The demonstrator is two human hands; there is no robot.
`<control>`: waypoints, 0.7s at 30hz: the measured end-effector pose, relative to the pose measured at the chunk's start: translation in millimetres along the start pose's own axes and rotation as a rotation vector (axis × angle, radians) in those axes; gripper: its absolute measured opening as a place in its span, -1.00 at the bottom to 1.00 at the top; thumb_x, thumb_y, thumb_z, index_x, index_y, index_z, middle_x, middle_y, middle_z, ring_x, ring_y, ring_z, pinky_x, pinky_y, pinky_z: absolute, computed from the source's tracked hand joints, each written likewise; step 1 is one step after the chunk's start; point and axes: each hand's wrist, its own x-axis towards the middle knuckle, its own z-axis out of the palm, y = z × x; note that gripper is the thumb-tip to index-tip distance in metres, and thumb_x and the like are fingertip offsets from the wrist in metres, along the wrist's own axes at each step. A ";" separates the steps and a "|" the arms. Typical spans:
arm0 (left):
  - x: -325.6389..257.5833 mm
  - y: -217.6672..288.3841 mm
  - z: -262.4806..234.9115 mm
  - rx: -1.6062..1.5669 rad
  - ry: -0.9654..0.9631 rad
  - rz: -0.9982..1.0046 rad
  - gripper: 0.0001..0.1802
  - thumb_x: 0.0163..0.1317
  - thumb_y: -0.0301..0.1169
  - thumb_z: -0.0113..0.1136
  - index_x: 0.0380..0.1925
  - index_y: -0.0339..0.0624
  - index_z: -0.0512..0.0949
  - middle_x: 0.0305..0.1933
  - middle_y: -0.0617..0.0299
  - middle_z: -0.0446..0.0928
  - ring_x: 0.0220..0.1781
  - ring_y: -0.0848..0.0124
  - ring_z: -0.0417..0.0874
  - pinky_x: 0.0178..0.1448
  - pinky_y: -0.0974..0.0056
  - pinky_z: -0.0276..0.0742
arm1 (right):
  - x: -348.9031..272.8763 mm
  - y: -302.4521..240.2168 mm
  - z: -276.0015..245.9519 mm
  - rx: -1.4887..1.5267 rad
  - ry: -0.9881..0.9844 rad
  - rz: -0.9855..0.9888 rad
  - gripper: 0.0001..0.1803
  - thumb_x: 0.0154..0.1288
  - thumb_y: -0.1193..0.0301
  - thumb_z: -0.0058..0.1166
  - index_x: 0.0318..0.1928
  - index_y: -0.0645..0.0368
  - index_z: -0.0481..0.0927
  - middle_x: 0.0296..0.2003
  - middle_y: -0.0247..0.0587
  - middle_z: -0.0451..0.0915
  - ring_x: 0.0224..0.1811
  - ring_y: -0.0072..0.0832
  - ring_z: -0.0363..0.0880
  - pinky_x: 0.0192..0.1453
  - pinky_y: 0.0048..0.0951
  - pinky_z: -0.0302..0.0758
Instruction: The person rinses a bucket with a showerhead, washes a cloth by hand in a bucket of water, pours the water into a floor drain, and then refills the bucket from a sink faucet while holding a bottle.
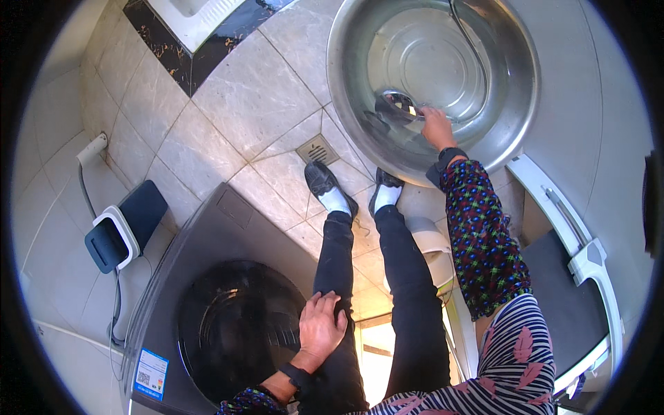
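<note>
My right hand (436, 128) reaches down into a large round stainless steel basin (360, 142). Its fingers are closed on the rim of a small shiny round vessel (400, 105), tilted near the basin's near left wall; the exact kind cannot be made out. Inside the basin there seems to be clear water, and a thin dark hose or cord (477, 55) runs over the far rim and curves along the bottom. Against my left leg, just above the knee, lies my left hand (321, 325), fingers spread and holding nothing.
A grey washing machine (256, 221) with a round dark door stands at my left. On the tiled floor are a drain grate (317, 149) and, far left, a white squat toilet (200, 24) edged in black. A white-framed dark panel (577, 228) stands at right.
</note>
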 end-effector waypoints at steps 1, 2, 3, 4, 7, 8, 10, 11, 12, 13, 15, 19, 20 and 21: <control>0.6 0.9 -1.6 0.005 -0.006 -0.008 -0.68 -0.03 -0.39 0.12 -0.20 -0.18 0.48 -0.09 0.16 0.52 0.04 0.11 0.45 0.11 0.13 0.37 | -3.9 -1.4 2.2 -0.010 0.046 0.010 -0.72 0.10 0.46 -0.08 -0.11 0.12 0.43 -0.09 -0.18 0.45 0.05 -0.16 0.36 0.02 -0.10 0.38; 1.6 2.0 -3.5 0.010 -0.008 -0.015 -0.68 -0.03 -0.39 0.12 -0.21 -0.18 0.48 -0.09 0.17 0.52 0.03 0.12 0.45 0.10 0.13 0.37 | -6.3 -6.2 4.7 -0.063 0.076 0.038 -0.79 0.16 0.48 -0.15 -0.17 0.13 0.43 -0.16 -0.15 0.49 -0.03 -0.11 0.43 -0.06 -0.10 0.42; 1.5 3.2 -5.2 0.012 -0.017 -0.019 -0.69 -0.03 -0.39 0.12 -0.21 -0.17 0.48 -0.10 0.17 0.52 0.03 0.12 0.46 0.10 0.13 0.37 | -9.8 -3.3 7.0 -0.056 0.052 0.010 -0.81 0.17 0.48 -0.16 -0.18 0.13 0.42 -0.19 -0.13 0.50 -0.08 -0.08 0.45 -0.10 -0.09 0.43; 2.7 3.3 -5.2 0.011 0.000 -0.007 -0.71 -0.03 -0.39 0.11 -0.23 -0.17 0.49 -0.12 0.16 0.53 0.01 0.14 0.47 0.08 0.14 0.38 | -11.9 0.4 7.1 -0.049 0.030 -0.019 -0.83 0.18 0.47 -0.16 -0.20 0.14 0.41 -0.23 -0.12 0.51 -0.13 -0.06 0.47 -0.14 -0.09 0.44; 3.0 5.0 -5.2 0.000 0.058 0.023 -0.73 -0.02 -0.40 0.09 -0.26 -0.17 0.50 -0.17 0.14 0.53 -0.04 0.14 0.48 0.04 0.15 0.40 | -27.8 4.4 -2.6 0.036 0.032 -0.118 -0.83 0.14 0.47 -0.07 -0.22 0.17 0.36 -0.36 -0.01 0.53 -0.29 0.01 0.51 -0.25 -0.05 0.45; 2.4 4.9 -4.5 -0.015 0.074 0.018 -0.75 -0.02 -0.41 0.09 -0.27 -0.17 0.50 -0.20 0.13 0.53 -0.07 0.14 0.49 0.02 0.15 0.41 | -32.3 4.4 -8.4 0.058 -0.018 -0.103 -0.80 0.12 0.47 -0.04 -0.21 0.17 0.35 -0.36 0.01 0.53 -0.29 0.01 0.51 -0.25 -0.04 0.44; -0.5 4.9 -3.8 -0.045 0.098 0.014 -0.77 -0.02 -0.42 0.08 -0.29 -0.17 0.51 -0.25 0.12 0.53 -0.13 0.15 0.50 -0.03 0.16 0.42 | -42.4 2.0 -26.0 0.093 -0.043 -0.108 -0.71 0.03 0.50 0.05 -0.20 0.18 0.33 -0.40 0.06 0.52 -0.30 0.01 0.51 -0.24 -0.03 0.43; -2.5 4.1 -3.0 -0.047 0.099 0.005 -0.78 -0.02 -0.43 0.07 -0.31 -0.17 0.51 -0.27 0.11 0.53 -0.15 0.15 0.50 -0.04 0.15 0.43 | -48.3 -0.9 -34.1 0.123 0.008 -0.083 -0.72 0.04 0.49 0.05 -0.20 0.18 0.33 -0.41 0.05 0.53 -0.30 0.00 0.52 -0.24 -0.03 0.43; -2.9 5.0 -1.5 -0.054 0.105 -0.003 -0.79 -0.02 -0.43 0.07 -0.32 -0.17 0.51 -0.29 0.11 0.53 -0.18 0.15 0.50 -0.06 0.15 0.43 | -53.9 -4.6 -47.4 0.149 0.063 -0.064 -0.72 0.04 0.48 0.04 -0.20 0.17 0.33 -0.41 0.05 0.53 -0.30 -0.01 0.52 -0.25 -0.03 0.43; -3.7 6.2 -0.1 -0.060 0.112 -0.011 -0.80 -0.02 -0.43 0.07 -0.33 -0.16 0.51 -0.32 0.10 0.53 -0.20 0.15 0.50 -0.08 0.15 0.43 | -59.1 -6.9 -62.3 0.175 0.118 -0.044 -0.72 0.05 0.47 0.04 -0.19 0.16 0.33 -0.42 0.05 0.53 -0.30 -0.02 0.52 -0.26 -0.04 0.43; -5.7 9.5 1.3 -0.028 0.109 -0.011 -0.83 -0.02 -0.42 0.06 -0.36 -0.14 0.51 -0.37 0.11 0.53 -0.24 0.16 0.52 -0.12 0.14 0.44 | -70.8 -6.6 -102.3 0.161 0.151 0.053 -0.73 0.07 0.40 0.04 -0.21 0.13 0.33 -0.41 0.02 0.55 -0.30 -0.06 0.54 -0.27 -0.07 0.42; -6.3 10.2 10.0 0.001 0.141 -0.012 -0.85 0.00 -0.39 0.06 -0.39 -0.11 0.50 -0.42 0.14 0.52 -0.29 0.17 0.52 -0.17 0.12 0.45 | -88.2 -1.5 -160.1 0.190 0.290 0.146 -0.73 0.13 0.31 0.01 -0.24 0.17 0.31 -0.45 -0.01 0.57 -0.34 -0.01 0.54 -0.30 -0.06 0.40; -6.7 10.8 11.1 0.008 0.144 -0.014 -0.86 0.00 -0.39 0.05 -0.39 -0.10 0.50 -0.43 0.14 0.52 -0.29 0.17 0.53 -0.18 0.12 0.46 | -93.1 4.5 -171.1 0.212 0.329 0.159 -0.72 0.12 0.32 0.02 -0.23 0.18 0.31 -0.44 -0.01 0.57 -0.34 0.01 0.54 -0.30 -0.06 0.40; -7.4 11.3 12.2 0.016 0.146 -0.017 -0.86 0.01 -0.38 0.05 -0.40 -0.10 0.50 -0.43 0.15 0.52 -0.29 0.17 0.53 -0.19 0.12 0.46 | -97.8 10.1 -181.4 0.234 0.367 0.171 -0.72 0.11 0.32 0.03 -0.23 0.20 0.31 -0.42 -0.02 0.58 -0.34 0.02 0.53 -0.30 -0.06 0.40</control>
